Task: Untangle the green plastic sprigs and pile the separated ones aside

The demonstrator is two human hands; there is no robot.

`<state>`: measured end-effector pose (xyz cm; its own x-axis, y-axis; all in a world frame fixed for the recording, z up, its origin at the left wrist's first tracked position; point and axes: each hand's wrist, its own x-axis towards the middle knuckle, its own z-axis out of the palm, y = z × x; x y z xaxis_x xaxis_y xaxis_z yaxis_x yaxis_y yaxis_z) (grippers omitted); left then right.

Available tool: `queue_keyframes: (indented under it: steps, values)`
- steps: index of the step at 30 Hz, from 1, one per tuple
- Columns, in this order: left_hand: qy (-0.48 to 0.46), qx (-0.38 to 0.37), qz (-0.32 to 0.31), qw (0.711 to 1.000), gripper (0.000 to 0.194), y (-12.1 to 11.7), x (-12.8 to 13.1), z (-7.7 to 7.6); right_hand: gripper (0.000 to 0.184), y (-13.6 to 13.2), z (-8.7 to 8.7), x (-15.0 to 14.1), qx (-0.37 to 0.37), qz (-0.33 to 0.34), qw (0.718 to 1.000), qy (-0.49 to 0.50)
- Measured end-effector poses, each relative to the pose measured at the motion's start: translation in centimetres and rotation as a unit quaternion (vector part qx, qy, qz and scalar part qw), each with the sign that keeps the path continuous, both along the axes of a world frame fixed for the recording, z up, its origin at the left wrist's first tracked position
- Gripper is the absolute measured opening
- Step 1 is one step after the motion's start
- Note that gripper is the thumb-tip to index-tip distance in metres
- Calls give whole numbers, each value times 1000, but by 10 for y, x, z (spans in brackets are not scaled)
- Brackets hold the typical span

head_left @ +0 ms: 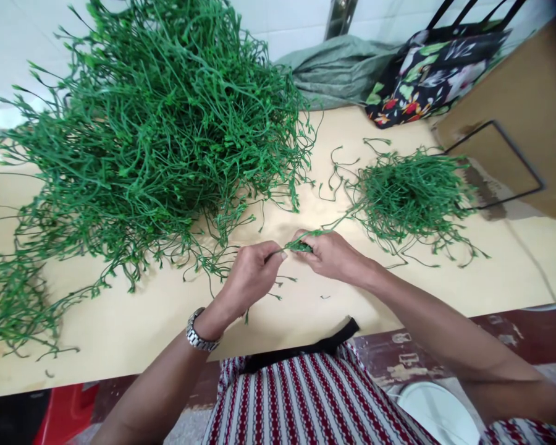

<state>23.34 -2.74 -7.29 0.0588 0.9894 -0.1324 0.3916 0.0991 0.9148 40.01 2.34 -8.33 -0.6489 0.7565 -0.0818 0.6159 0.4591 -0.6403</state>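
Note:
My left hand (252, 275), with a metal watch on its wrist, is closed, thumb and finger pinching a thin green stem near the front middle of the table. Close beside it, my right hand (328, 253) is closed around a small bunch of green stems (301, 246) with bud-like tips. One long stem trails from that bunch toward a smaller pile of green stems (412, 194) on the right. A tall heap of the same stems (167, 130) covers the back left. Whether they are real or plastic I cannot tell.
On the pale tabletop (352, 303), more loose stems (16, 303) lie at the left edge. A floral bag (426, 80), a grey-green cloth (343, 68) and a cardboard box (523, 123) stand at the back right. Below are a red stool (67, 411) and a round white lid-like object (438, 411).

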Motion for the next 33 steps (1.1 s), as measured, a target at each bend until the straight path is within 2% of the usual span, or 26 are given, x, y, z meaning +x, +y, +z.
queue_keyframes:
  steps: [2,4,7,9,11,15,18,23,26,30,33]
  values:
    - [-16,-24,-28,999,24,-2,1,-3,15,2,3,0,37,6,999,-37]
    - [-12,-13,-16,1000,20,-4,4,-4,15,3,6,0,64,5,995,-70]
    - [41,58,28,997,7,-8,10,-2,17,4,9,-1,103,12,987,-124]
    - [57,102,22,993,14,-9,13,-1,17,3,11,-1,114,20,981,-154]
    - [48,135,1,990,15,-9,16,-1,16,2,13,-2,112,27,978,-174]
    - [-8,193,13,981,13,-6,19,-5,18,2,15,-5,71,41,978,-192]
    - [-39,226,-5,973,13,-6,19,-9,19,5,13,-7,50,66,975,-204]
    - [30,215,-48,975,14,-8,20,-9,23,12,12,-8,66,72,970,-220]
    - [66,182,-56,980,12,-9,22,-9,23,15,15,-10,64,59,965,-246]
    - [89,124,-26,988,11,-5,28,-10,23,18,18,-15,92,58,954,-278]
    - [74,110,13,991,14,3,35,-8,29,22,17,-18,134,25,945,-299]
